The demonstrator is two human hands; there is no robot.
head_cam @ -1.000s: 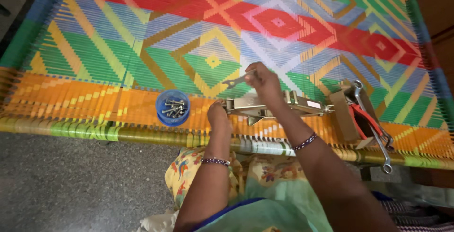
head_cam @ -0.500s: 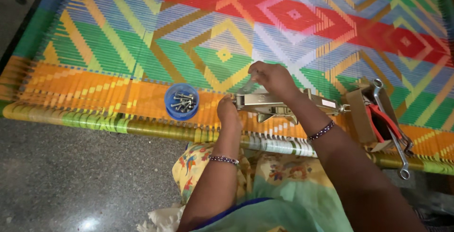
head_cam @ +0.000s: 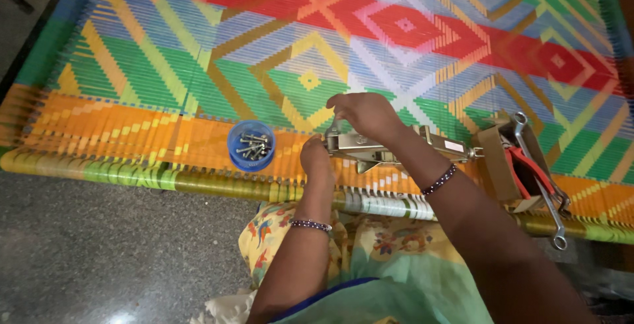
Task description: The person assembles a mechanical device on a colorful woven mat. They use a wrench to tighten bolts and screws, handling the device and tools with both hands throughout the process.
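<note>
A silver metal bracket assembly (head_cam: 396,147) lies on the woven cot near its front edge. My left hand (head_cam: 317,162) presses against its left end and grips it. My right hand (head_cam: 365,114) is closed over the top of the same piece, fingers pinched at its left part. What the fingertips pinch is hidden. A blue round cap (head_cam: 251,145) holding several small screws sits just left of my left hand.
The cot's woven surface (head_cam: 198,46) of bright coloured straps fills the view. A brown cardboard box (head_cam: 496,162) with red-handled pliers (head_cam: 528,165) and a steel spanner (head_cam: 541,192) stands at the right. Grey stone floor (head_cam: 99,251) lies below the cot edge.
The view has shifted slightly, so everything sits a little lower in the frame. Both hands stay on the metal bracket assembly with small finger movement only.
</note>
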